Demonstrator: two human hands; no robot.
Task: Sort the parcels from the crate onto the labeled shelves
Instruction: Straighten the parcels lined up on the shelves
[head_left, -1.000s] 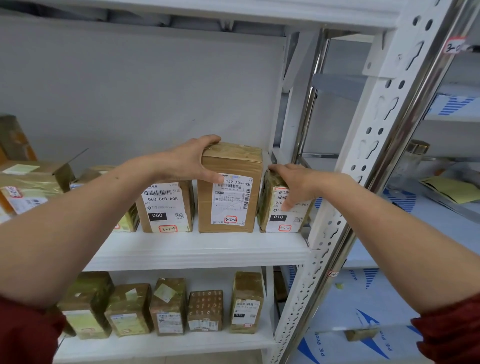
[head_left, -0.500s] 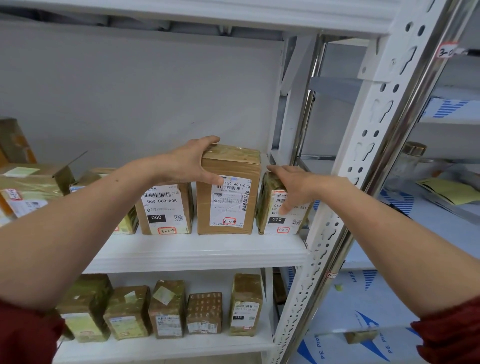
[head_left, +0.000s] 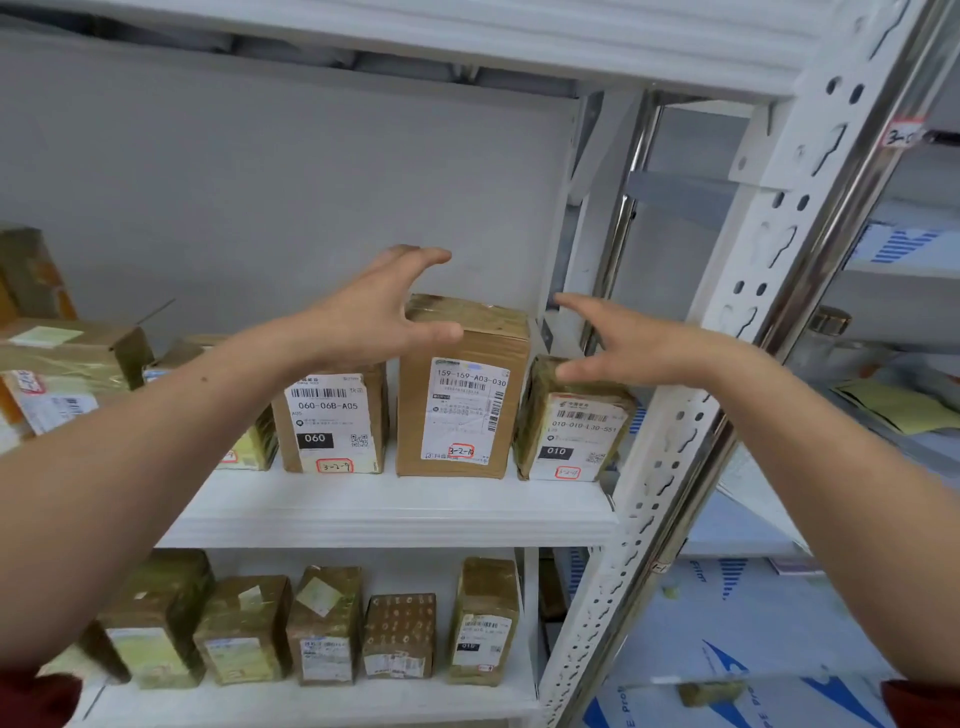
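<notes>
Hands both spread, gripping nothing. Left hand (head_left: 382, 312) arches at the top left corner of the tall box (head_left: 462, 410), fingers raised clear above it, thumb in front of the corner; contact unclear. Right hand (head_left: 639, 340) hovers just right of that box, above the 010 box (head_left: 571, 426), thumb and fingers apart. Tall box stands upright on the middle shelf (head_left: 395, 512), label facing near, between the 060 box (head_left: 332, 421) on its left and the 010 box on its right. Row of small boxes (head_left: 324, 623) sits on the lower shelf (head_left: 311, 704).
</notes>
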